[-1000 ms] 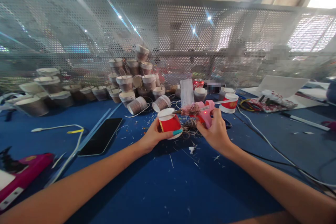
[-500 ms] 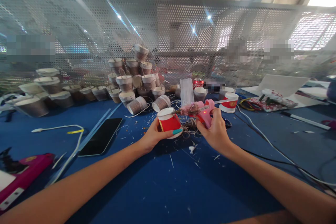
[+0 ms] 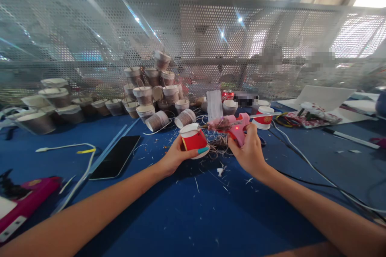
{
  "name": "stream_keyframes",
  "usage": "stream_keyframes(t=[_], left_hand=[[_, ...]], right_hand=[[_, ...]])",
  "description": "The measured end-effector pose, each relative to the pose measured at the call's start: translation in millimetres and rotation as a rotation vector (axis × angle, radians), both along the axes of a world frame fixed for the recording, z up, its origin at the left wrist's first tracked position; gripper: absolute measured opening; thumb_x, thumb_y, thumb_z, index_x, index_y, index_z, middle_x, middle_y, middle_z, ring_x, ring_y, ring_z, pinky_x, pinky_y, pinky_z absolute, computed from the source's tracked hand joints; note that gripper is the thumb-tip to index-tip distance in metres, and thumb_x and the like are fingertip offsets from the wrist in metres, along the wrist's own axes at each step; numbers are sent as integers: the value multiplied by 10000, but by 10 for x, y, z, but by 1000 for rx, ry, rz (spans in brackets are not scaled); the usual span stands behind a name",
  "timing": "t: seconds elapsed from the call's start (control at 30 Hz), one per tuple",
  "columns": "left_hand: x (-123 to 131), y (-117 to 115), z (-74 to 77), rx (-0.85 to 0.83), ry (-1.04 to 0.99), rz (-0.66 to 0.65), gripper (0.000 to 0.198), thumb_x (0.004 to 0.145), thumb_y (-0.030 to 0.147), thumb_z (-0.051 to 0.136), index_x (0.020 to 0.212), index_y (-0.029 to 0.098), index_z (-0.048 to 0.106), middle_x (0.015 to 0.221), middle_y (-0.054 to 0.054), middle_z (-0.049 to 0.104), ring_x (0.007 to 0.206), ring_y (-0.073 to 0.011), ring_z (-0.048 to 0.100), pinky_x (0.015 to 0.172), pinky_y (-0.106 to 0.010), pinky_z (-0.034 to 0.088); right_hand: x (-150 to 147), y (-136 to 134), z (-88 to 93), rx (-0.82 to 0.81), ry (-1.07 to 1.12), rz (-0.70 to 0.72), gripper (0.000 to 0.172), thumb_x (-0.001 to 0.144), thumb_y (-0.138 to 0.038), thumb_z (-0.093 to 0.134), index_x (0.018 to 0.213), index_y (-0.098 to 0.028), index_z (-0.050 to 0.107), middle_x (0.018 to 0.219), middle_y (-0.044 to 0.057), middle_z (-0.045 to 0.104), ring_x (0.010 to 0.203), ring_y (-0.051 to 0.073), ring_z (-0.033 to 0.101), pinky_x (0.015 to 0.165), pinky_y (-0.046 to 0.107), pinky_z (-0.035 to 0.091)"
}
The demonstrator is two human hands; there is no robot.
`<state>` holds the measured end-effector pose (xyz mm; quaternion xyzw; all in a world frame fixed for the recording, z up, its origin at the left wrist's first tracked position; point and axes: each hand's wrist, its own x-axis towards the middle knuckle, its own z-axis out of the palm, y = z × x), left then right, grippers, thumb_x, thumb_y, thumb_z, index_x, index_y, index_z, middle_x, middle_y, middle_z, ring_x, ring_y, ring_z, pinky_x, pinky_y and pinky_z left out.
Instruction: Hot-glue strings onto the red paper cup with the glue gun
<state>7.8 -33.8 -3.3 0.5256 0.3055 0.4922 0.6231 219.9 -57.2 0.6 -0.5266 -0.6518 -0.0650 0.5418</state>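
My left hand (image 3: 177,154) is wrapped round a red and white paper cup (image 3: 194,141), tilted a little just above the blue table. Its thumb, with a long teal nail, lies across the cup's lower side. My right hand (image 3: 249,148) grips the handle of a pink glue gun (image 3: 233,125), on which a small red light glows. The gun's metal nozzle points left and is at the cup's upper edge; whether it touches is too small to tell. A clear glue stick (image 3: 261,115) sticks out of the gun's back. Under the gun lies a tangle of string scraps (image 3: 218,143).
Several string-wrapped cups (image 3: 143,95) are stacked behind; more stand at left (image 3: 56,97). A phone (image 3: 116,157) lies left of my hand. Another red cup (image 3: 263,118) stands right, near a white cable (image 3: 297,148). A magenta object (image 3: 33,196) sits at front left.
The glue gun and my right hand have shifted slightly right. The nozzle has moved a little along the cup's upper edge. My left hand keeps its hold, the cup nearly still.
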Motion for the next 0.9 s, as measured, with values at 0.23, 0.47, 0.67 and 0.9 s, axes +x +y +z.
stream_keyframes(t=[0.23, 0.47, 0.67, 0.9], left_hand=[[-11, 2, -20, -4, 5, -9, 589, 518, 160, 798, 1058, 180, 564, 998, -65, 668, 927, -232, 617, 873, -399, 444], [-28, 12, -23, -7, 0, -47, 569, 532, 190, 787, 1059, 149, 575, 1042, -99, 662, 991, -265, 594, 901, -406, 418], [-27, -10, 9, -22, -35, -108, 591, 537, 159, 772, 1093, 153, 574, 1062, -95, 662, 1007, -262, 590, 913, -407, 408], [-21, -22, 26, -18, -34, -125, 586, 532, 143, 770, 1089, 181, 590, 1028, -59, 675, 975, -232, 599, 881, -367, 432]], right_hand=[[6, -5, 3, 23, -2, -23, 288, 739, -285, 548, 814, -240, 274, 759, 1, 419, 617, 153, 454, 557, 336, 416], [-27, -21, 56, -68, 93, -52, 338, 684, -339, 599, 793, -229, 299, 702, -17, 446, 563, 130, 441, 521, 304, 381], [-35, -16, 73, -139, 102, -23, 341, 665, -341, 590, 768, -232, 284, 662, -40, 420, 551, 116, 407, 515, 284, 346], [-65, -39, 93, -210, 101, 26, 353, 643, -369, 593, 759, -230, 290, 673, -25, 431, 553, 120, 398, 512, 281, 330]])
